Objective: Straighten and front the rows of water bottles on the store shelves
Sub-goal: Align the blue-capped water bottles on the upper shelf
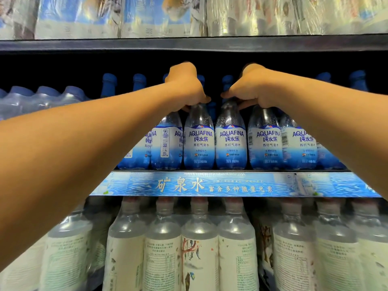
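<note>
A row of Aquafina bottles with blue-and-white labels stands along the front of the middle shelf (210, 183). My left hand (185, 85) grips the neck and cap of one front bottle (199, 141). My right hand (252, 87) grips the tops of the two bottles beside it, one (231, 141) under the thumb and another (264, 141) under the fingers. Their caps are hidden under my hands. Both labels in the middle face forward; the bottle (165, 143) to the left shows its side panel. More blue caps (109, 79) stand in the dark behind.
Shrink-wrapped packs (42, 99) sit at the left of the same shelf. Wrapped bottle packs (147, 15) fill the shelf above. Below, packs of large bottles with white labels (199, 248) stand tight together. A blue shelf strip with Chinese lettering runs along the edge.
</note>
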The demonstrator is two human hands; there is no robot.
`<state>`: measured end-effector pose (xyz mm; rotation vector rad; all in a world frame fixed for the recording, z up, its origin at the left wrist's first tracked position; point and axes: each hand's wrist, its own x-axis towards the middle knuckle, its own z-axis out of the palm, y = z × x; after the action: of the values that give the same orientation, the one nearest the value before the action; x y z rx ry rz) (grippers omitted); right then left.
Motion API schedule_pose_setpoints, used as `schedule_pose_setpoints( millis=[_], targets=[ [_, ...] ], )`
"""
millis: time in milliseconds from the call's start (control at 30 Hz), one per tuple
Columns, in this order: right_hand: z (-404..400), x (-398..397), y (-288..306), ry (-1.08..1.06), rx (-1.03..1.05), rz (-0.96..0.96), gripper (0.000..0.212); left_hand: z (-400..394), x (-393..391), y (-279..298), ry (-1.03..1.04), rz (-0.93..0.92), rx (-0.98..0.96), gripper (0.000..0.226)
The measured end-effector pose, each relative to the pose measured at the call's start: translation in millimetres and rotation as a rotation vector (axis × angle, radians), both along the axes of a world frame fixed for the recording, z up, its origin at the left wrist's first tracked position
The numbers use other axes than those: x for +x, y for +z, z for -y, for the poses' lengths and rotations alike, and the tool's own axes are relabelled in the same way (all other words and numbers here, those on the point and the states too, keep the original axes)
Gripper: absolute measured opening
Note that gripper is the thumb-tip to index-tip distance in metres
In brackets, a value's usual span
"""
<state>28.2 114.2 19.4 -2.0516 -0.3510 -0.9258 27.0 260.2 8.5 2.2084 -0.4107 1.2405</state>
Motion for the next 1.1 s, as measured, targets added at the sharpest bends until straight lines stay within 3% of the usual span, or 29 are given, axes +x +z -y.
schedule_pose_setpoints(
  millis=[433,1100],
  targets=[
    [2.2,4.1,-0.3,-0.022,-0.033,0.007,0.019,-3.1,2.1,-2.3,-0.196,-0.097,-0.137,0.038],
    [1.8,0.1,2.2,-0.08,-0.06,0.007,0.02,-3.6,5.6,-3.6,-0.22,-0.101,-0.167,0.044]
  ],
)
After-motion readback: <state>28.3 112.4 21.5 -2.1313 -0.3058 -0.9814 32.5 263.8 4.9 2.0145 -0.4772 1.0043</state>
